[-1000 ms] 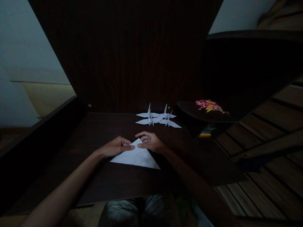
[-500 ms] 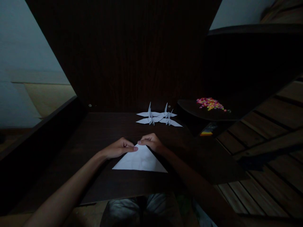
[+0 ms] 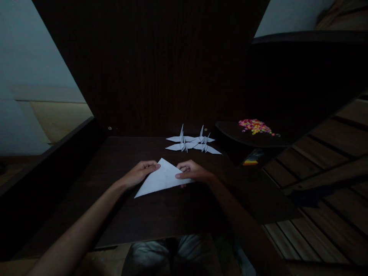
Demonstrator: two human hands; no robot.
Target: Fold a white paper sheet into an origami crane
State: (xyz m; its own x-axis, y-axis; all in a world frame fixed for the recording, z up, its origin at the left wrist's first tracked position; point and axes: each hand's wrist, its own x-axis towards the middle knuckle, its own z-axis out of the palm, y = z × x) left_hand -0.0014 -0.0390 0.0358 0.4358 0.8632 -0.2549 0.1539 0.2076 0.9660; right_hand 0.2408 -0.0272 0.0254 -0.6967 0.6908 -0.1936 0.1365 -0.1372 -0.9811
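Observation:
Between my two hands is a sheet of white paper (image 3: 161,178) folded into a triangle, tilted with its peak up and to the left. My left hand (image 3: 140,171) pinches its left edge near the peak, thumb on top. My right hand (image 3: 194,171) grips the right corner, with the thumb over the paper and some fingertips showing beneath it. That corner is partly hidden by the hand. Beyond the paper, several white origami cranes (image 3: 184,145) stand close together on the dark desk (image 3: 120,153).
Small colourful pieces (image 3: 254,125) lie heaped on a rounded dark shelf (image 3: 230,132) at the right. Under it is an item with a yellow-orange edge (image 3: 250,162). A tall dark panel (image 3: 158,69) rises behind the cranes, and a low side board (image 3: 57,153) borders the left.
The folded paper has turned, its right corner rising and its peak shifting left. My right hand has moved from the peak to the right corner; my left hand has slid slightly left and up.

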